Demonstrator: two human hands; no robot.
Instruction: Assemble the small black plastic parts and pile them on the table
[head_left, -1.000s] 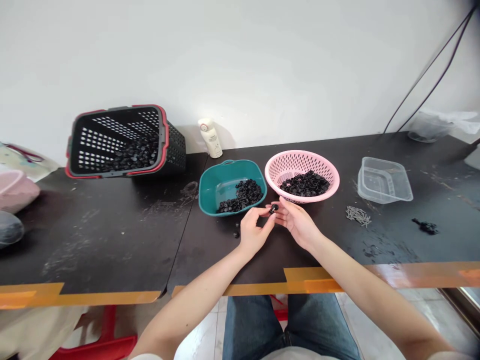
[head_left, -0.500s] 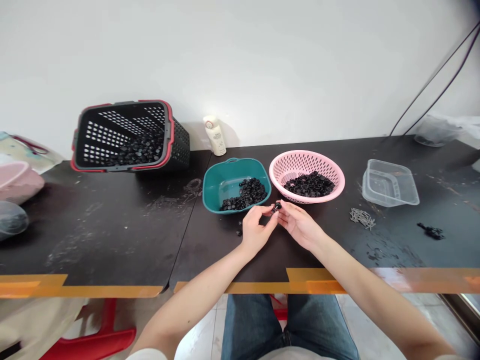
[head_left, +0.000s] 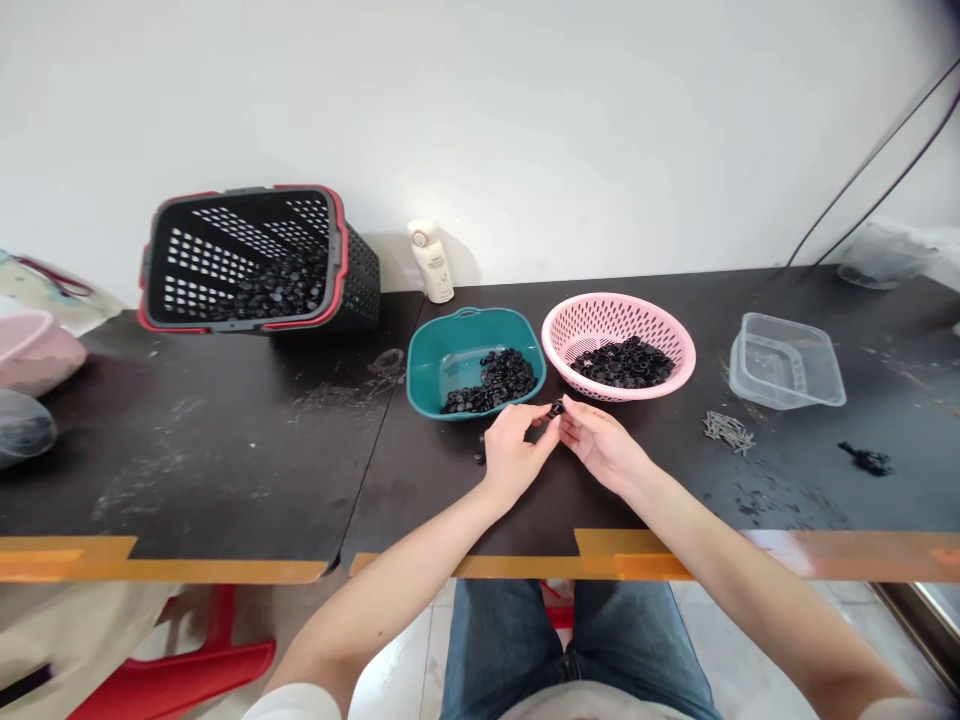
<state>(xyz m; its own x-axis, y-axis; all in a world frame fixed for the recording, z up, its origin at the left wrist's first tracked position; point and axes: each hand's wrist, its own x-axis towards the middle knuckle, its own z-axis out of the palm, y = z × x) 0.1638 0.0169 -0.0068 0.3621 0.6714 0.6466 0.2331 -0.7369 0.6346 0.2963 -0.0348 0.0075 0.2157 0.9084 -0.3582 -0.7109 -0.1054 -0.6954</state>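
Note:
A small round black part (head_left: 556,409) is pinched between the fingertips of both hands, just above the table in front of the two bowls. My left hand (head_left: 516,447) grips it from the left with thumb and forefinger. From the right, my right hand (head_left: 602,442) has its fingertips closed on the same part. Behind my left hand stands a teal basin (head_left: 442,350) with many small black discs in it. A pink colander (head_left: 562,330) holding black ring-like pieces is behind my right hand. Loose black discs (head_left: 481,455) lie beside my left hand, partly hidden by it.
A dark basket (head_left: 360,280) of black parts lies tipped at the back left, near a white bottle (head_left: 433,265). To the right are a clear plastic box (head_left: 787,370), a pile of grey pins (head_left: 728,431) and a black cluster (head_left: 866,459). Orange tape (head_left: 525,567) lines the table's front edge.
The black part has turned slightly between my fingertips, and both hands remain closed on it in nearly the same place. The whole view has shifted a little.

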